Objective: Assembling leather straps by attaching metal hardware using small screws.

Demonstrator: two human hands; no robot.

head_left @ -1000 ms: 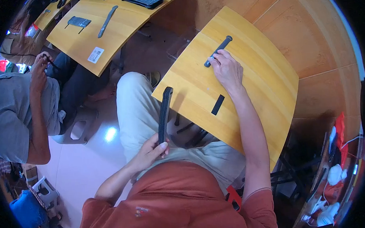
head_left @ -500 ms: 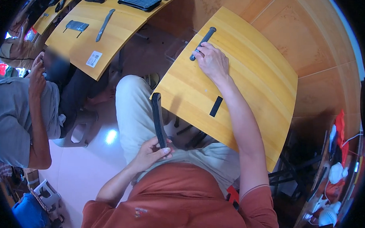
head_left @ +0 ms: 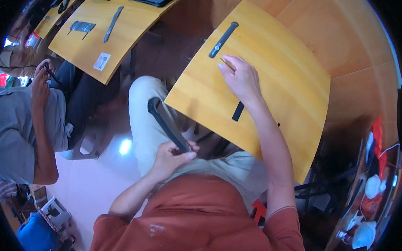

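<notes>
My left hand (head_left: 169, 160) is closed on the lower end of a folded black strap (head_left: 167, 123), which slants up and leftward over my lap. Above the yellow wooden table (head_left: 199, 89), my right hand (head_left: 244, 78) has its thumb and forefinger apart, with no object plainly visible between them. Just beyond those fingertips lies a dark grey strap (head_left: 223, 40) with a small light spot near its lower end. A short black strip (head_left: 237, 112) lies on the table below my right hand, its upper end partly covered by my wrist.
A person in grey (head_left: 17, 129) sits at my left, hands around something dark. The table (head_left: 81, 50) beyond carries a grey strap (head_left: 113, 25), a dark flat piece with thin prongs (head_left: 82, 26) and a white label (head_left: 101, 61). Cluttered shelving (head_left: 365, 199) stands at right.
My right hand has let go of the grey strap and drawn back toward me. The black strap in my left hand has tilted further left at its top.
</notes>
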